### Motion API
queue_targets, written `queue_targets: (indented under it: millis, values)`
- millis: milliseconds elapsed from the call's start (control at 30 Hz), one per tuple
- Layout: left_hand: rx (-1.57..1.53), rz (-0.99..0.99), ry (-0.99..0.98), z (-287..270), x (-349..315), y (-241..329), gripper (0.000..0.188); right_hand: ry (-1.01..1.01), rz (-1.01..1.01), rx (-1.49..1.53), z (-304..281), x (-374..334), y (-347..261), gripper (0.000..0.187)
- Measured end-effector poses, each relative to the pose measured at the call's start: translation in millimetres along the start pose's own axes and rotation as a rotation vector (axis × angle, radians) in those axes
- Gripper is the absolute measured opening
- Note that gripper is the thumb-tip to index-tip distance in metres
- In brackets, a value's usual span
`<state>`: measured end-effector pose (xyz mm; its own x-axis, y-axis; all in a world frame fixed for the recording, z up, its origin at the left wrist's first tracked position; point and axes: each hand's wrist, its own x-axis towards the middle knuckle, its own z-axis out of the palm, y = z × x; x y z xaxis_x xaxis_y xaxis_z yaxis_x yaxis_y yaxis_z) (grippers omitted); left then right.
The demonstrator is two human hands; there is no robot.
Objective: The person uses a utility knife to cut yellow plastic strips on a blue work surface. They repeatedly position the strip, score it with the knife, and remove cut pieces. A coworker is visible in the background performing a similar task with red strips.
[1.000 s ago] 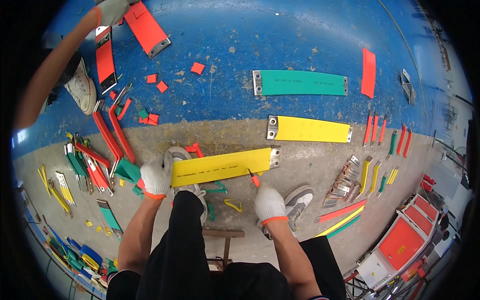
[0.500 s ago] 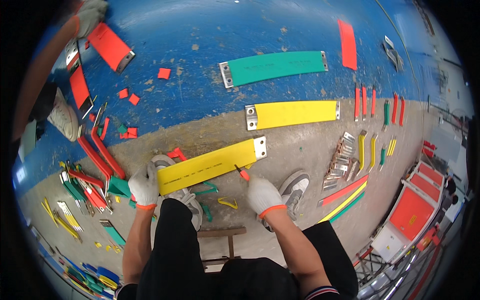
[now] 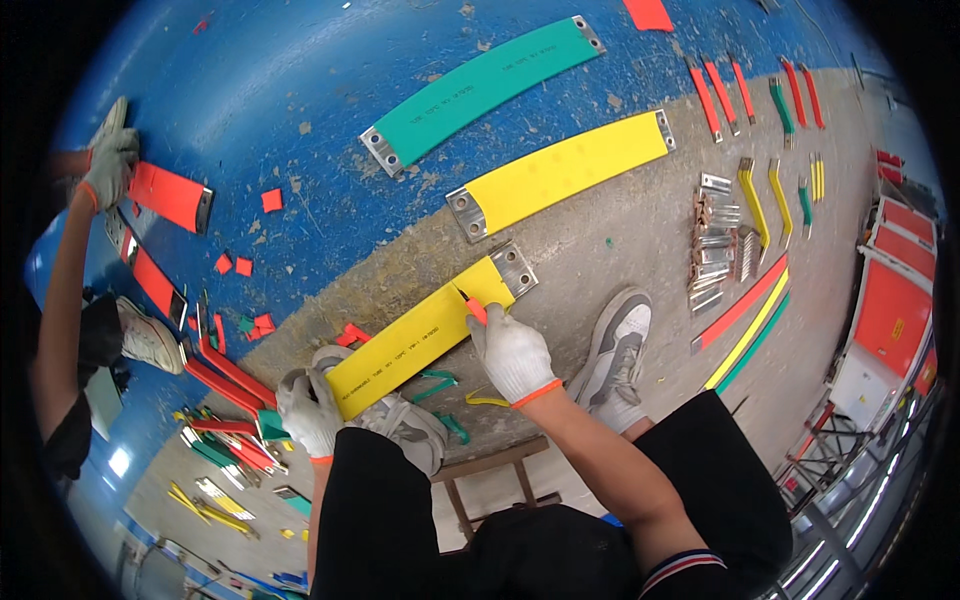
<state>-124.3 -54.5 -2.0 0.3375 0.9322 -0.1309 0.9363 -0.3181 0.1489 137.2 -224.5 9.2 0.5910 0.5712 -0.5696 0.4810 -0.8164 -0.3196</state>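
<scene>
A flat metal busbar in a yellow sleeve (image 3: pixel 410 333) slants across above my shoes, its bare silver end (image 3: pixel 514 268) with holes pointing up and right. At its lower left end, my left hand (image 3: pixel 310 412) in a white glove is closed on the sleeve. My right hand (image 3: pixel 512 358), also gloved, grips a knife with a red handle (image 3: pixel 475 309). The thin blade tip lies over the sleeve near the bare end; whether it touches cannot be made out. Farther off lie another yellow-sleeved busbar (image 3: pixel 570 170) and a green-sleeved one (image 3: pixel 480 92).
At the left, a co-worker's gloved hand (image 3: pixel 110 165) holds a red-sleeved busbar (image 3: pixel 168 195). Red scraps (image 3: pixel 272 200) and bent red bars (image 3: pixel 225 378) lie nearby. On the right are stacked metal pieces (image 3: pixel 712 240), long coloured strips (image 3: pixel 742 303) and a red-and-white cabinet (image 3: pixel 885 310).
The view has shifted and turned. My right hand has brought the knife tip from the sleeve's near edge to farther across it. The co-worker's hand and red busbar appear lower.
</scene>
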Motion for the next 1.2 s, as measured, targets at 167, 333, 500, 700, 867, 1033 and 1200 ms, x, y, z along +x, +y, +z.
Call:
queue_targets:
  millis: [167, 333, 500, 700, 867, 1033, 1200]
  values:
    - [0.062, 0.207, -0.065, -10, 7, 15, 0.064, -0.045, 0.061, -0.002, -4, -1, -5, 0.038]
    - [0.059, 0.582, -0.455, -16, 21, 57, 0.091, -0.101, 0.094, -0.011, -5, -3, -12, 0.037]
    - [0.096, 0.562, -0.616, -5, 30, 63, 0.100, -0.115, 0.110, 0.038, -1, -6, -7, 0.038]
    - [0.124, 0.542, -0.547, -15, 24, 74, 0.095, -0.117, 0.092, 0.121, -7, -12, 8, 0.040]
    - [0.178, 0.494, -0.595, -25, 24, 80, 0.092, -0.135, 0.077, 0.145, -11, -12, 16, 0.041]
    - [0.199, 0.350, -0.646, -31, 18, 85, 0.090, -0.127, 0.047, 0.116, -10, -12, 13, 0.040]
    - [0.174, 0.392, -0.576, -29, 16, 86, 0.089, -0.100, 0.053, 0.124, -7, -11, 4, 0.039]
